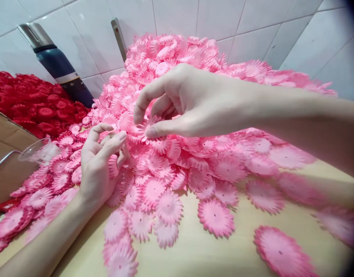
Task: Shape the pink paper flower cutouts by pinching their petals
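Observation:
A big heap of pink fabric flower petals covers the pale wooden table up to the tiled wall. My right hand reaches in from the right and pinches a pink petal between thumb and forefinger at the heap's front. My left hand comes from the lower left, fingers curled around a small stack of pink petals held against the palm. The two hands are close together, with the right one just above and to the right of the left.
A pile of red petals lies at the left in a cardboard box. A dark blue flask leans against the white tiled wall. A clear plastic cup sits by the box. Loose pink petals scatter toward the front edge.

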Demonstrator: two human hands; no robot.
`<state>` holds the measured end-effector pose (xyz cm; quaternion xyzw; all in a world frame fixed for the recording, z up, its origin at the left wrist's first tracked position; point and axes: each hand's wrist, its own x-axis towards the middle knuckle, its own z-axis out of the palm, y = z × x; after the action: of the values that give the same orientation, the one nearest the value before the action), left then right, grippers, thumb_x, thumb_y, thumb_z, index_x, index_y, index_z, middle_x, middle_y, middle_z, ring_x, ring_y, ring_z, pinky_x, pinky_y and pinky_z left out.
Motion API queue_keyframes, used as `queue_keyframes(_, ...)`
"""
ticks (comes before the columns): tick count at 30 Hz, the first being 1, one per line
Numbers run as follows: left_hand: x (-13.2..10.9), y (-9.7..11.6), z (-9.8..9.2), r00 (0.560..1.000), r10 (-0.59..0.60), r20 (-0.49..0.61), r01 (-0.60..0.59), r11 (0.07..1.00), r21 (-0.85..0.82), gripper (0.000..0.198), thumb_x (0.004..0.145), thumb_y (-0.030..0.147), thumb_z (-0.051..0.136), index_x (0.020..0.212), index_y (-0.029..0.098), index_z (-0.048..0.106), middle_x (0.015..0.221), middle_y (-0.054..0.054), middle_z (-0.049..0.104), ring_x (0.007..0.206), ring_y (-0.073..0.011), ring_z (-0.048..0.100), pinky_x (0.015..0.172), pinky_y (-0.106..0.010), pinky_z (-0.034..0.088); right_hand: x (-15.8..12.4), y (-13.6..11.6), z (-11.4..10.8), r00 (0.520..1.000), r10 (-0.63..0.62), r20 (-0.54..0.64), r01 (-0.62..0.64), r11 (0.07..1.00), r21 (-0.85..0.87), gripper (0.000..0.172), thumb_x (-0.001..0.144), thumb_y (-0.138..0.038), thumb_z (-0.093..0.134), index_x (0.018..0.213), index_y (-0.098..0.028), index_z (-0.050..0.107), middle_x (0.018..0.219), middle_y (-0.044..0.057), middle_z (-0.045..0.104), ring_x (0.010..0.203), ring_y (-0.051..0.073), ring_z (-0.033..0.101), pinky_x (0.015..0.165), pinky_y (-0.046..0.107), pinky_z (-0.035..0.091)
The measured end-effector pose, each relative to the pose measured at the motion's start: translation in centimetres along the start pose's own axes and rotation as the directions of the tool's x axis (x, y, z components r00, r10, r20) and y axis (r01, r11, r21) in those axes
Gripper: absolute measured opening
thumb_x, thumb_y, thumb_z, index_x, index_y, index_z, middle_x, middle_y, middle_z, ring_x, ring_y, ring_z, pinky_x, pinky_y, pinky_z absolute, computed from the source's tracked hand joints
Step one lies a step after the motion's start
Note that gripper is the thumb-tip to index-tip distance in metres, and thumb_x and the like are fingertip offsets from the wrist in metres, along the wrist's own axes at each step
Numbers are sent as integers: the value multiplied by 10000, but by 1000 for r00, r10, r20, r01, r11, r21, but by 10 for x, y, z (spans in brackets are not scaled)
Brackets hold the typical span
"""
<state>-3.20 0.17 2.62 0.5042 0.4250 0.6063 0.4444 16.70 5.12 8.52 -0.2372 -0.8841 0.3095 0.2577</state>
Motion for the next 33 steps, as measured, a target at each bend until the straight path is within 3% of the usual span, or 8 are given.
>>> queue_keyframes(4,-3,1,-2,996,27,81,-32,998,53,112,836,285,685,831,215,599,583,52,514,445,-72,394,466,-249,333,-1,-1,8,999,24,-42,-23,999,33,229,793,-134,678,964,-207,544,520,-105,487,437,46,435,373,161,293)
queue_keyframes(8,-6,-1,-3,983,29,180,-46,994,95,186,778,359,762,877,218,692,635,45,574,482,-59,432,449,-221,335,-1,-4,17,991,31,-132,-20,997,80,148,858,-238,618,817,-186,486,488,-129,379,451,6,465,431,116,287)
queue_keyframes(12,-4,-5,-5,962,82,262,-120,983,136,132,788,311,758,873,213,734,828,5,675,676,-88,563,523,-183,424,0,-4,17,999,-4,-34,8,993,122,218,865,-266,627,751,-169,467,498,-115,414,461,5,488,439,106,303)
queue_keyframes(15,-1,-8,-7,925,194,326,-234,968,89,171,763,303,779,892,199,737,765,1,658,658,-93,566,486,-167,423,0,-1,15,999,-32,37,26,989,147,268,862,-326,659,740,-159,489,496,-98,441,416,6,417,390,122,281)
queue_keyframes(21,0,-9,-5,967,149,208,-166,984,62,102,791,216,747,755,198,653,619,40,545,426,-39,415,363,-163,314,1,-3,13,998,-55,13,53,985,167,262,808,-296,722,722,-135,534,446,-116,423,356,-20,334,348,113,225)
queue_keyframes(26,3,-11,-5,988,132,84,-138,988,65,136,805,286,734,778,219,618,605,46,518,409,-50,420,350,-178,308,0,-2,8,995,-39,-96,44,997,60,227,839,-332,683,789,-130,593,517,-95,507,427,-8,453,415,122,297)
queue_keyframes(29,3,-11,-5,984,142,104,-150,986,75,151,777,283,760,791,211,628,648,36,541,445,-57,445,357,-180,323,0,0,9,998,-32,-58,29,998,-53,264,843,-370,678,761,-127,618,590,-47,570,521,29,519,445,154,331)
queue_keyframes(33,-1,-11,-5,983,102,153,-122,984,131,119,795,275,743,801,200,651,685,26,561,454,-53,441,350,-187,300,2,1,14,997,-70,-44,63,989,-135,211,836,-251,688,680,-126,621,622,-7,599,559,59,517,470,198,369)
